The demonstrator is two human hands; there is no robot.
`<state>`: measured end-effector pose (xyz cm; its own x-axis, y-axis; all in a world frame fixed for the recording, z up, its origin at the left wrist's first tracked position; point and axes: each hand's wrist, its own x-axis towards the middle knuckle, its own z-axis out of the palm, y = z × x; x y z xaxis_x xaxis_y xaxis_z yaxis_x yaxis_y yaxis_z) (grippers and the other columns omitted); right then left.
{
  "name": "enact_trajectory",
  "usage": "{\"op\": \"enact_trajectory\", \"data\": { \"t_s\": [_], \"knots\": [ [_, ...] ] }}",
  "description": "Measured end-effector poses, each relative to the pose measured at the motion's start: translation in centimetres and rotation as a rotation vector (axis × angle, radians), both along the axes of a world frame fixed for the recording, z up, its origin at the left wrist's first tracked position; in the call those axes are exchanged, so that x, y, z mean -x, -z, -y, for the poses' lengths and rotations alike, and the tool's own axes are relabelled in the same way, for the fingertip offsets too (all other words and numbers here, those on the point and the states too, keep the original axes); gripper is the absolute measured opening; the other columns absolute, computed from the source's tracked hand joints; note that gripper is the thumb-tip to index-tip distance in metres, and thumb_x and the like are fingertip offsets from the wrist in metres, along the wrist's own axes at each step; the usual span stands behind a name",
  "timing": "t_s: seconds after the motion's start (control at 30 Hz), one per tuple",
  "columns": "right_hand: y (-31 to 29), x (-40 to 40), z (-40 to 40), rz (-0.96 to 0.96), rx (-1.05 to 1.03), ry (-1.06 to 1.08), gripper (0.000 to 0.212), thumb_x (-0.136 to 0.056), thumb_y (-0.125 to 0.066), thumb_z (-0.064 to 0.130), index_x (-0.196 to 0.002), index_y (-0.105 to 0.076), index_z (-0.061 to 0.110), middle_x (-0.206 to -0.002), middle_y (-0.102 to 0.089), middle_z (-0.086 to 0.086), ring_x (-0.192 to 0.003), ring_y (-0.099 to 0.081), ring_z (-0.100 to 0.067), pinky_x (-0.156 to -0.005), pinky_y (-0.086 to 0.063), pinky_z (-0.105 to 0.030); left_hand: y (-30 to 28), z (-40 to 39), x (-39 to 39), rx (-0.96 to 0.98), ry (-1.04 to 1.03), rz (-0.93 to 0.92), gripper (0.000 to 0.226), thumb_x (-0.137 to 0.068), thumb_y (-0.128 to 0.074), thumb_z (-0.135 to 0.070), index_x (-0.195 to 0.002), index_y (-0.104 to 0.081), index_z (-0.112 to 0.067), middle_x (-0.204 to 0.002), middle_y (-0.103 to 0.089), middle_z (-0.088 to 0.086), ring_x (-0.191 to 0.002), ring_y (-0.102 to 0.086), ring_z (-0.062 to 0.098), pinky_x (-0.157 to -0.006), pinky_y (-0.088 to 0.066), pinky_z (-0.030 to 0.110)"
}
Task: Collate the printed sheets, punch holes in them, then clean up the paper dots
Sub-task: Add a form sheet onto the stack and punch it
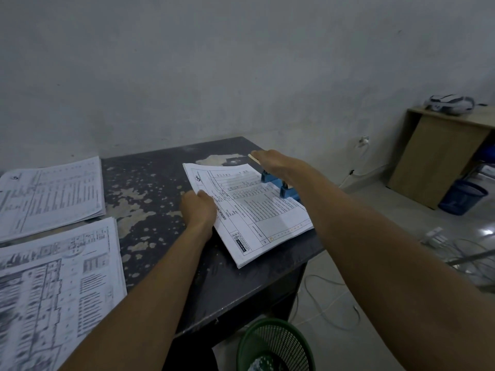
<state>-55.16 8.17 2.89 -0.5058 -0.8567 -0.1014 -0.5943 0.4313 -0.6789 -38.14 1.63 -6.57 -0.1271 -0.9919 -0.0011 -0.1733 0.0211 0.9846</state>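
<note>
A stack of printed sheets (251,210) lies on the dark worn table (150,188), its far right edge pushed into a blue hole punch (281,184). My right hand (273,162) lies flat on top of the punch and presses on its lever, fingers stretched out. My left hand (199,207) grips the near left edge of the stack, fingers curled around the paper. Most of the punch is hidden under my right hand and wrist.
Two more piles of printed sheets lie at the table's left, one farther back (51,196) and one nearer (53,290). A green mesh wastebasket (276,346) stands on the floor below the table's front edge. A wooden cabinet (439,159), blue bin (460,196) and loose cables (460,258) are at right.
</note>
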Motion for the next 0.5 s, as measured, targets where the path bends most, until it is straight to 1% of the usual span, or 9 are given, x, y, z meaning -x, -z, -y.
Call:
{"op": "enact_trajectory", "data": {
  "t_s": [0.07, 0.13, 0.17, 0.23, 0.27, 0.33, 0.37, 0.43, 0.5],
  "knots": [
    [0.05, 0.08, -0.01, 0.008, 0.008, 0.009, 0.033, -0.103, -0.030, 0.038, -0.104, -0.052, 0.014, -0.114, -0.054, -0.010, -0.102, -0.049, -0.024, -0.082, -0.033, -0.036, 0.11, 0.04, -0.02, 0.010, -0.004, 0.006, 0.029, -0.099, -0.039, -0.011, -0.093, -0.063, 0.004, -0.097, -0.068, 0.015, -0.087, -0.067, 0.031, -0.077, -0.057, 0.044],
    [0.03, 0.13, 0.01, 0.018, 0.011, 0.016, 0.025, -0.102, -0.031, 0.038, -0.099, -0.045, 0.018, -0.108, -0.047, -0.003, -0.095, -0.043, -0.019, -0.079, -0.034, -0.034, 0.24, 0.05, -0.06, 0.027, -0.009, 0.021, 0.029, -0.099, -0.039, -0.010, -0.091, -0.063, 0.006, -0.096, -0.068, 0.017, -0.084, -0.065, 0.030, -0.073, -0.055, 0.041],
    [0.00, 0.12, -0.01, 0.020, 0.015, 0.015, 0.024, -0.102, -0.031, 0.037, -0.097, -0.043, 0.017, -0.104, -0.046, -0.003, -0.092, -0.042, -0.018, -0.076, -0.034, -0.033, 0.26, 0.06, -0.05, 0.034, -0.009, 0.028, 0.030, -0.099, -0.039, -0.010, -0.091, -0.063, 0.006, -0.096, -0.068, 0.017, -0.084, -0.065, 0.030, -0.071, -0.054, 0.040],
    [-0.03, 0.11, 0.01, 0.014, 0.026, 0.008, 0.022, -0.102, -0.031, 0.034, -0.093, -0.041, 0.017, -0.097, -0.045, -0.004, -0.087, -0.040, -0.017, -0.067, -0.033, -0.030, 0.15, 0.03, -0.04, 0.029, 0.000, 0.021, 0.029, -0.098, -0.039, -0.010, -0.092, -0.063, 0.006, -0.095, -0.068, 0.016, -0.087, -0.067, 0.033, -0.074, -0.056, 0.043],
    [0.00, 0.11, 0.05, 0.015, 0.028, 0.008, 0.022, -0.102, -0.031, 0.034, -0.093, -0.042, 0.017, -0.095, -0.044, -0.004, -0.086, -0.040, -0.017, -0.065, -0.032, -0.029, 0.05, 0.01, -0.02, 0.021, 0.006, 0.012, 0.029, -0.099, -0.039, -0.010, -0.093, -0.063, 0.006, -0.095, -0.068, 0.015, -0.089, -0.067, 0.033, -0.075, -0.057, 0.045],
    [-0.02, -0.09, 0.07, 0.008, 0.014, 0.016, 0.028, -0.102, -0.031, 0.036, -0.095, -0.052, 0.018, -0.094, -0.045, -0.004, -0.086, -0.041, -0.018, -0.066, -0.032, -0.030, -0.03, -0.03, -0.02, 0.011, 0.016, 0.006, 0.029, -0.099, -0.038, -0.010, -0.095, -0.063, 0.005, -0.096, -0.068, 0.015, -0.088, -0.068, 0.034, -0.075, -0.057, 0.046],
    [0.03, -0.13, 0.11, 0.002, 0.004, 0.021, 0.030, -0.101, -0.031, 0.037, -0.096, -0.054, 0.018, -0.095, -0.045, -0.004, -0.086, -0.041, -0.019, -0.066, -0.033, -0.031, 0.00, -0.06, -0.02, 0.014, 0.020, 0.012, 0.030, -0.099, -0.038, -0.011, -0.096, -0.063, 0.005, -0.096, -0.068, 0.016, -0.088, -0.068, 0.033, -0.073, -0.057, 0.045],
    [0.09, -0.21, 0.13, -0.003, -0.016, 0.038, 0.029, -0.100, -0.030, 0.041, -0.093, -0.049, 0.020, -0.096, -0.043, -0.005, -0.086, -0.040, -0.020, -0.068, -0.033, -0.032, 0.18, -0.12, -0.01, 0.034, 0.031, 0.035, 0.031, -0.100, -0.036, -0.012, -0.098, -0.062, 0.004, -0.097, -0.068, 0.015, -0.086, -0.068, 0.032, -0.066, -0.054, 0.039],
    [0.07, -0.47, 0.06, -0.028, -0.030, 0.035, 0.030, -0.101, -0.027, 0.041, -0.090, -0.047, 0.020, -0.094, -0.043, -0.004, -0.086, -0.039, -0.020, -0.066, -0.034, -0.030, 0.35, -0.10, 0.05, 0.056, 0.041, 0.060, 0.031, -0.100, -0.035, -0.013, -0.100, -0.061, 0.004, -0.098, -0.067, 0.015, -0.085, -0.067, 0.031, -0.062, -0.050, 0.034]
  ]
}}
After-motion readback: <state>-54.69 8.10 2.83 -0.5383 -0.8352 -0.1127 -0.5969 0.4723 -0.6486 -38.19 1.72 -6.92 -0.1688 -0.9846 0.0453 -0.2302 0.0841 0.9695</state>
